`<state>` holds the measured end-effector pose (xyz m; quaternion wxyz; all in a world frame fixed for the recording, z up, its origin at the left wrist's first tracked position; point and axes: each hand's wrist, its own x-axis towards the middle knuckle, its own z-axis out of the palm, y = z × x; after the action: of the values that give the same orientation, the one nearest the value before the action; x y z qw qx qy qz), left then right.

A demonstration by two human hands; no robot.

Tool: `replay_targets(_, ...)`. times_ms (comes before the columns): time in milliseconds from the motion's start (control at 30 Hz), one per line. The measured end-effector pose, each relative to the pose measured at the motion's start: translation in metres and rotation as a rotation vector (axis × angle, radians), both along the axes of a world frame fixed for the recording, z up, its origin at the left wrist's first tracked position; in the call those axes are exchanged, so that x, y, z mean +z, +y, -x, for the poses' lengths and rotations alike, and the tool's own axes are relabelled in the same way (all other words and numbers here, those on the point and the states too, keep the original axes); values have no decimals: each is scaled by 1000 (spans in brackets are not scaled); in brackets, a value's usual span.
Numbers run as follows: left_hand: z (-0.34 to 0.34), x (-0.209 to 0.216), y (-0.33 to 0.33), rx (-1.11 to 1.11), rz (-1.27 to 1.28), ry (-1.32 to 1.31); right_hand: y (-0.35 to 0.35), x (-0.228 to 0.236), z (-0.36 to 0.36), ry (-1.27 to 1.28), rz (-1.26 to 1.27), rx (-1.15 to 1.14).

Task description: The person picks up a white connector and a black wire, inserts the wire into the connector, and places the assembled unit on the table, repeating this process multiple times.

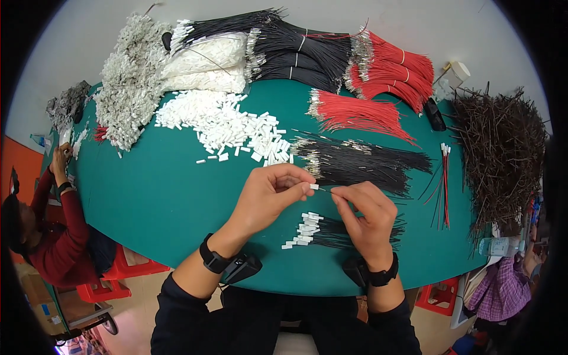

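Between thumb and forefinger my left hand [269, 195] pinches a small white plastic connector housing [314, 186]. Facing it, my right hand [368, 216] pinches a thin black wire [326, 190] close to its tip. The wire's end is at the housing's right side; whether it is inside cannot be made out. Below the hands lies a bunch of black wires [334, 232] with white housings [307, 228] on their left ends, partly under my right hand. Just beyond my hands is a pile of loose black wires [367, 163] with bare metal terminals.
Loose white housings [236, 127] are heaped on the green table [165, 189]. Red wire bundles [361, 112], tied black bundles [302, 53] and a pale heap [130, 77] line the back. A dark tangled pile [503, 154] stands right. Another person [62, 236] sits left.
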<state>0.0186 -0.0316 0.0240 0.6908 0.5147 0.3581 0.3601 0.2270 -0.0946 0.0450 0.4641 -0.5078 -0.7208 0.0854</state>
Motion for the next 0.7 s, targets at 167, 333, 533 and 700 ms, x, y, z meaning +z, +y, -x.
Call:
replay_targets(167,-1,2,0,-18,23,-10,0,0,1,-9,-16,-4)
replay_targets(333,-1,1,-1,-27,24,-16,0,-1,0,-26,-38,5)
replay_targets(533,-7,-3,-5,-14,60,-11,-2,-3,0,45,81,-5)
replay_targets(700,-7,-5,-6,-9,45,-43,-3,-3,3,78,99,6)
